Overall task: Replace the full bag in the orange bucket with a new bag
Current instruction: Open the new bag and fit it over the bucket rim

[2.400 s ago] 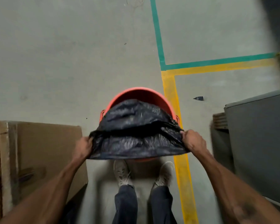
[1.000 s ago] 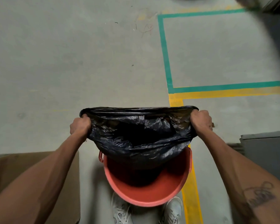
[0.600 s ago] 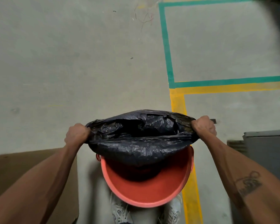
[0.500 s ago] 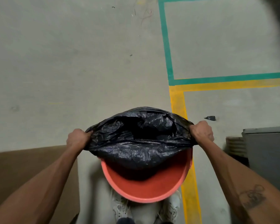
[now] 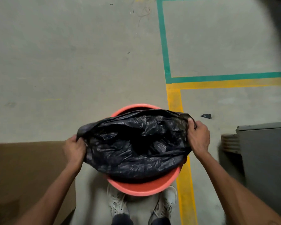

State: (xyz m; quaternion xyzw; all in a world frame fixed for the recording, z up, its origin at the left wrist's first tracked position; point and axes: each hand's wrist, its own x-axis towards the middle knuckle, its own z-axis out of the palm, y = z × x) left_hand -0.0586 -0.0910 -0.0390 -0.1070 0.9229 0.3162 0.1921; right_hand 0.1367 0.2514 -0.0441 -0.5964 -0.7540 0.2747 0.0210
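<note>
**Bag mouth stretched wide over the bucket**

A flat sheet of cardboard [image 5: 28,176] lies on the floor at the far left, close to the left forearm, so there is little room to swing that elbow out. The left hand [image 5: 75,149] has its fingers curled tight on the left edge of the black bag [image 5: 136,148]. The bag's mouth gapes over the orange bucket [image 5: 144,187] and its body sags inside. It looks limp and light, so it is probably the fresh liner, pulled taut to clear the rim. The bucket's far and near rims remain uncovered. The right hand [image 5: 199,138] pinches the bag's right edge, thumb on top. Past it a yellow floor line [image 5: 185,184] runs beside the bucket, and a grey cabinet [image 5: 266,168] crowds the right side.
</note>
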